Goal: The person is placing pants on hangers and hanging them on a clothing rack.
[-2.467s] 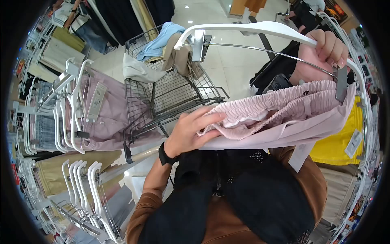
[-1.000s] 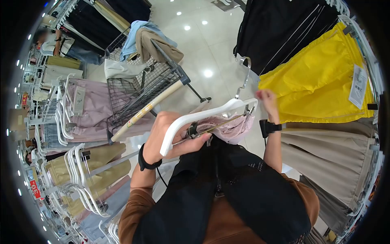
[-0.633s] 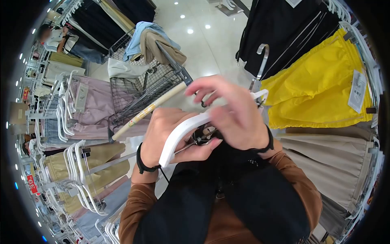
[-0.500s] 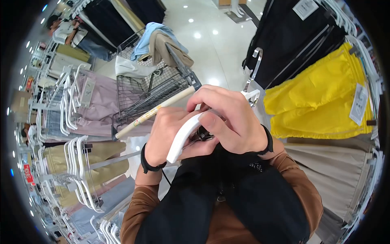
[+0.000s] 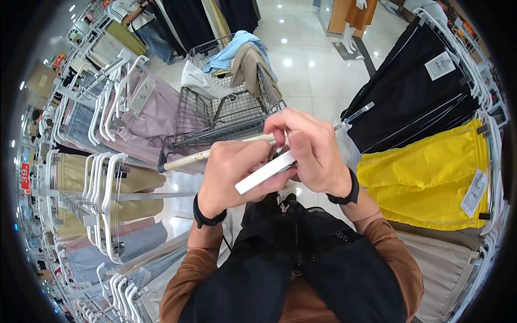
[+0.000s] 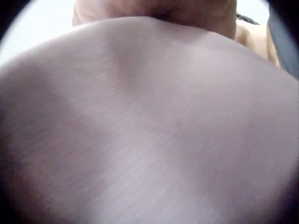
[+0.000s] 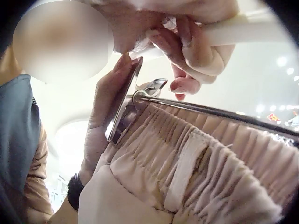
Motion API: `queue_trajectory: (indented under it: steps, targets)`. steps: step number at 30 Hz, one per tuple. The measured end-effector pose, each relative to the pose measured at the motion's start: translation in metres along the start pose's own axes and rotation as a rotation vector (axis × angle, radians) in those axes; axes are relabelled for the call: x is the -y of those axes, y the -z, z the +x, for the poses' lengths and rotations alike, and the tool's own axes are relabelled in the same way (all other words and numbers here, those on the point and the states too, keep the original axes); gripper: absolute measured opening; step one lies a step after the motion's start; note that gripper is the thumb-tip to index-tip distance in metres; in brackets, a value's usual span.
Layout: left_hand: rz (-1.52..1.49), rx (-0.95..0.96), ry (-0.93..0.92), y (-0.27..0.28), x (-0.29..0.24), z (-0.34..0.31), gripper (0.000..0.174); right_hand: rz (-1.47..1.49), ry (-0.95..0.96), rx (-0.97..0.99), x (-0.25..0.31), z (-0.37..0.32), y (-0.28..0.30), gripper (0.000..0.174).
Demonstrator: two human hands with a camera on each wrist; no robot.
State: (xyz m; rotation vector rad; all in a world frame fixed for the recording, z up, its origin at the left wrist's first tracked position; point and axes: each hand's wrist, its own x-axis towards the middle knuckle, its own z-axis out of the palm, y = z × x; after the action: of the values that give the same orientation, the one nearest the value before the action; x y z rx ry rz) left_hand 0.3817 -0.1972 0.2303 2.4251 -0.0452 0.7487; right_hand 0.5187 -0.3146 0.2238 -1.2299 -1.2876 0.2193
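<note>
Between the hands is a white hanger (image 5: 265,172), its metal hook (image 5: 360,113) pointing to the upper right. The left hand (image 5: 231,175) grips the near end of the hanger, and its thumb lies against a metal clip (image 7: 125,105). Curled fingers of the right hand (image 5: 318,159) close round the hanger's middle from the other side; the right wrist view shows them just above the clip. The clip holds the gathered waistband of pink trousers (image 7: 187,163), under a metal bar (image 7: 210,112). Pink cloth (image 6: 154,130) fills most of the left wrist view.
A wire shopping cart (image 5: 215,116) with clothes draped over it stands beyond the hands, its pale handle (image 5: 186,161) close to the left hand. Racks line both sides, with yellow shorts (image 5: 425,175) and black trousers (image 5: 409,91) at the right. A person stands at the upper left.
The right hand let go of the hanger's far end, swung free, then came in beside the left hand and took hold. The hanger has turned end-on, and the head view has tilted up.
</note>
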Motion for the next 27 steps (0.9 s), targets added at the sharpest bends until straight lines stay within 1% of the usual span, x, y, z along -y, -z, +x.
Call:
queue_trajectory:
  steps: [2,3,4,5,6,7,8,9,11,12,13,15,16,18,21,23,24,26,27]
  targets:
    - [-0.007,-0.01,-0.002,0.009,0.0,-0.002,0.034,-0.008,0.08,0.011,-0.005,0.004,-0.004,0.048]
    - [0.007,0.013,0.022,0.015,0.0,-0.004,0.038,-0.009,0.079,0.015,-0.007,0.005,-0.006,0.048]
    - [0.02,0.037,0.045,0.019,0.0,-0.006,0.044,-0.015,0.115,-0.017,-0.01,0.005,-0.007,0.053]
    - [0.018,0.036,0.046,0.021,0.001,-0.008,0.044,-0.02,0.151,-0.049,-0.012,0.006,-0.009,0.058]
    - [0.06,-0.007,0.063,0.023,0.001,-0.01,0.046,-0.022,0.15,-0.047,-0.014,0.008,-0.01,0.058]
    - [0.102,-0.049,0.08,0.025,0.001,-0.011,0.049,-0.092,0.229,-0.088,-0.016,0.01,-0.01,0.067]
    - [0.134,-0.083,0.096,0.026,0.0,-0.012,0.046,-0.162,0.308,-0.129,-0.018,0.012,-0.011,0.078]
    - [0.132,-0.084,0.099,0.028,0.003,-0.013,0.046,-0.163,0.306,-0.126,-0.02,0.014,-0.012,0.078]
    - [0.259,-0.112,0.019,0.033,0.011,-0.016,0.042,-0.212,0.333,-0.145,-0.022,0.017,-0.014,0.076]
    - [0.298,-0.104,0.016,0.035,0.016,-0.019,0.036,-0.253,0.272,-0.15,-0.02,0.017,-0.015,0.073]
    - [0.305,-0.191,-0.027,0.031,0.018,-0.016,0.026,-0.249,0.268,-0.145,-0.021,0.017,-0.018,0.073]
    - [0.374,-0.226,-0.063,0.031,0.018,-0.014,0.033,-0.165,0.238,-0.209,-0.027,0.018,-0.022,0.06]
    - [0.376,-0.225,-0.058,0.03,0.019,-0.014,0.033,-0.179,0.27,-0.212,-0.028,0.02,-0.021,0.05]
    - [0.429,-0.269,-0.101,0.028,0.023,-0.014,0.04,-0.191,0.24,-0.231,-0.028,0.019,-0.022,0.048]
    - [0.453,-0.296,-0.101,0.026,0.023,-0.013,0.04,-0.178,0.202,-0.241,-0.025,0.017,-0.024,0.047]
    - [0.435,-0.319,-0.099,0.024,0.025,-0.012,0.039,-0.125,0.142,-0.143,-0.024,0.014,-0.023,0.047]
    - [0.418,-0.344,-0.097,0.023,0.025,-0.012,0.037,-0.125,0.141,-0.146,-0.021,0.013,-0.022,0.047]
    - [0.427,-0.336,-0.082,0.025,0.024,-0.014,0.036,-0.085,0.163,-0.087,-0.011,0.014,-0.021,0.047]
    - [0.436,-0.331,-0.065,0.026,0.023,-0.015,0.034,-0.084,0.164,-0.087,-0.01,0.012,-0.023,0.047]
